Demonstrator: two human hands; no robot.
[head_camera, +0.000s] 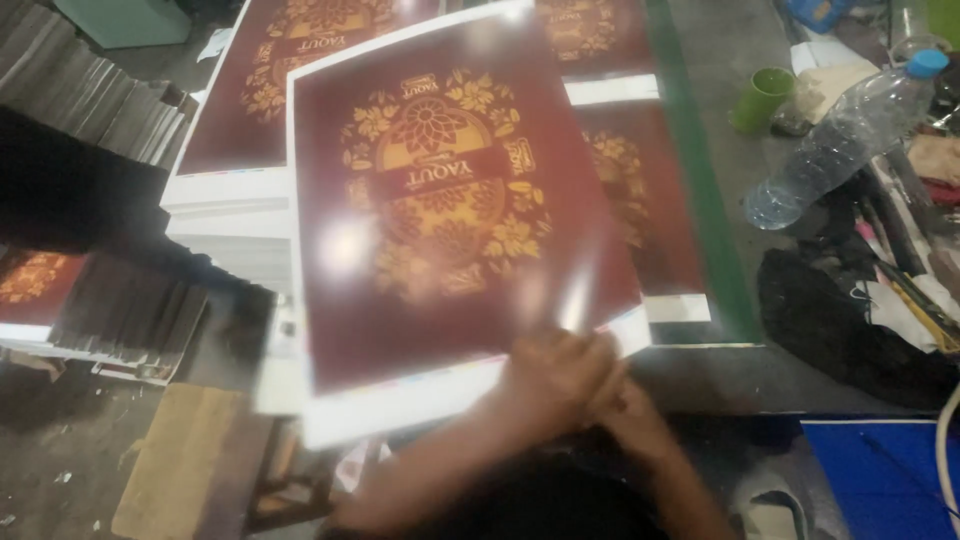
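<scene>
Sheet in hand: a glossy maroon printed sheet (450, 200) with a gold floral emblem and a white border, tilted and lifted off the bench, its near edge at the hands and its far edge reaching over the stacks behind.
Left hand (555, 385): at the sheet's near white margin, fingers curled closed over the edge; the grip at the border probably keeps fingers off the printed face.
Right hand (635, 420): pressed against the left hand at the same corner; motion blur hides whether its fingers pinch the sheet or merely rest beside it, so its grip cannot be told.
Hold: both hands crowd one corner, so the rest of the sheet hangs free and bows, catching glare.
Left stack (225, 215): a thick pile of like sheets, white edges showing, partly under the lifted sheet.
Sheets beneath (650, 210): more of the same print lying flat to the right, bounded by a green strip (705, 200).
Right margin: a clear plastic bottle (835, 140) lying tilted, a green cup (762, 98), dark cloth (840, 320) and tools, all well apart from the sheet.
Open room: the bare grey bench (720, 370) just right of the hands; left of the sheet a gap drops to the floor and a wooden board (185, 455).
Lower left: another stack (60, 300) of the same prints, standing lower.
</scene>
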